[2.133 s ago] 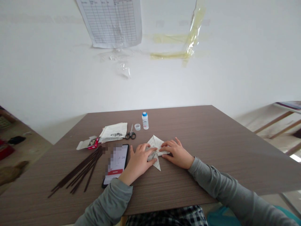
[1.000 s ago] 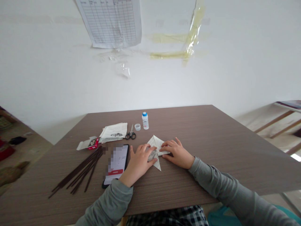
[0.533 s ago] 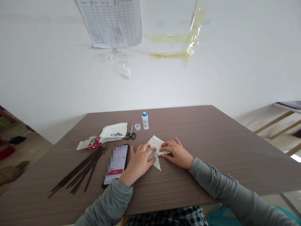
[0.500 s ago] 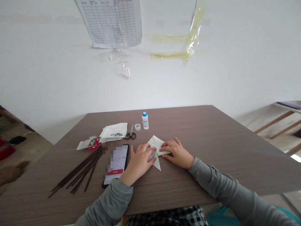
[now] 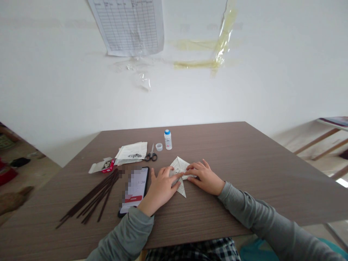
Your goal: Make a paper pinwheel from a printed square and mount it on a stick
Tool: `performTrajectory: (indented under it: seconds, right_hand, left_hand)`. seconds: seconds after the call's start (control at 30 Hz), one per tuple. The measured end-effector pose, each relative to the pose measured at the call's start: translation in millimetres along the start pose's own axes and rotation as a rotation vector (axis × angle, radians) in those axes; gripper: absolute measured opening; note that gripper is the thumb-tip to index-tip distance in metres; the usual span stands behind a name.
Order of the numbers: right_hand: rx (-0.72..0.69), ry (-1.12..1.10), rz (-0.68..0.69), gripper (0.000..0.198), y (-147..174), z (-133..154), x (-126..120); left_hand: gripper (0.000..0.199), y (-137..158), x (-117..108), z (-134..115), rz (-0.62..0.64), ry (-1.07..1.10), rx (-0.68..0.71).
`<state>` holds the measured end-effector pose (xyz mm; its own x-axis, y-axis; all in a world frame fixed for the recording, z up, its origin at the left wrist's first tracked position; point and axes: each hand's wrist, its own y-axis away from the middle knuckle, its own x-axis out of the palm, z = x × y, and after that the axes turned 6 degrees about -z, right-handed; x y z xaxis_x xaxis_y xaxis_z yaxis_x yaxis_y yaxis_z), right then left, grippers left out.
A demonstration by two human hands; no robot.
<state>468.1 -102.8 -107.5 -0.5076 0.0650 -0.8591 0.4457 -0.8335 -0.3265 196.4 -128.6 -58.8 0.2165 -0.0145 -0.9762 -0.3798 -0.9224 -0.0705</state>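
A folded pinwheel of printed paper (image 5: 180, 165) lies flat on the table, with pointed blades sticking out at the top and bottom. My left hand (image 5: 161, 186) grips its left side, the index finger pressed at the centre and the thumb lower down. From the right, my right hand (image 5: 208, 177) has its fingers closed over the right blade, index fingertip close to the centre. Both hands cover parts of the paper, so the side blades are partly hidden. Whether anything small lies under the fingertips at the centre, I cannot make out.
Left of my hands lie a phone (image 5: 134, 190), dark thin sticks (image 5: 92, 197) and an open red box of small metal pieces (image 5: 108, 165). Farther back are stacked paper sheets (image 5: 132, 151), scissors (image 5: 151, 155), a small clear cap (image 5: 159, 146) and a blue-capped white bottle (image 5: 168, 140).
The left index finger has shifted slightly right, over the pinwheel's centre, and its tip now meets the right fingertips. Everything else stays in place.
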Motion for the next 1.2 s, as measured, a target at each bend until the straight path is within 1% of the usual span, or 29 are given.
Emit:
performTrajectory:
  seconds: [0.1,0.3,0.5,0.77,0.93,1.0,1.1,1.2]
  right_hand:
    - [-0.002,0.000,-0.007,0.030,0.3,-0.8,1.1]
    - [-0.043,0.001,-0.067,0.028,0.9,-2.9,3.7]
    - [-0.049,0.001,-0.070,0.027,0.6,-3.3,4.8]
    - [-0.047,0.023,-0.069,0.027,1.2,-3.4,4.4]
    - [-0.045,0.017,-0.066,0.025,0.7,-4.8,5.4]
    - [-0.048,0.015,-0.068,0.024,0.6,-5.2,5.2]
    - [-0.046,0.004,-0.065,0.024,0.8,-5.8,4.5]
    - [-0.044,-0.003,-0.067,0.025,1.1,-5.8,3.4]
  left_hand:
    - [0.053,-0.5,-2.0,-1.7,0.025,-0.014,0.001]
    - [0.050,-1.3,-1.7,-1.3,-0.018,-0.018,0.030]
    - [0.050,0.8,0.6,1.1,-0.032,-0.056,0.049]
    - [0.056,0.6,3.9,3.0,-0.004,-0.032,0.025]
    - [0.066,-1.2,8.9,4.2,-0.017,-0.011,-0.003]
    - [0.064,-1.3,12.6,6.6,-0.040,-0.008,-0.006]
    - [0.055,-1.0,16.4,10.1,-0.091,-0.014,-0.013]
    - [0.045,-1.0,14.5,10.2,-0.131,-0.034,-0.037]
